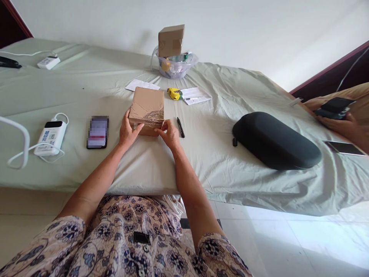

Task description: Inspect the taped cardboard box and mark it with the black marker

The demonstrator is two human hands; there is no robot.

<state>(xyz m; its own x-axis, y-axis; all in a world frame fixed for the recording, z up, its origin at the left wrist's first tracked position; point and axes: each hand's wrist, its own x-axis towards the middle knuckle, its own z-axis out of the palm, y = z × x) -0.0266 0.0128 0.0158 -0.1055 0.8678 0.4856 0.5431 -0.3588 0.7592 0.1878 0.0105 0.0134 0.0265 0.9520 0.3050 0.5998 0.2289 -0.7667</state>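
A brown cardboard box rests on the cloth in front of me, with a scribble of dark lines, or creased tape, across its near edge. My left hand grips its left side, thumb lying along the front face. At the near right corner, my right hand has thumb and fingers pinched on the box edge; whether a flap or tape is between them is too small to tell. A black marker lies just right of that hand. Behind the box are a yellow tape measure and a sheet of paper with a pen on it.
A clear plastic basket at the back carries a second cardboard box. Leftward lie a phone and a white power bank with a cable. On the right sit a black case and another person's hand holding a dark device.
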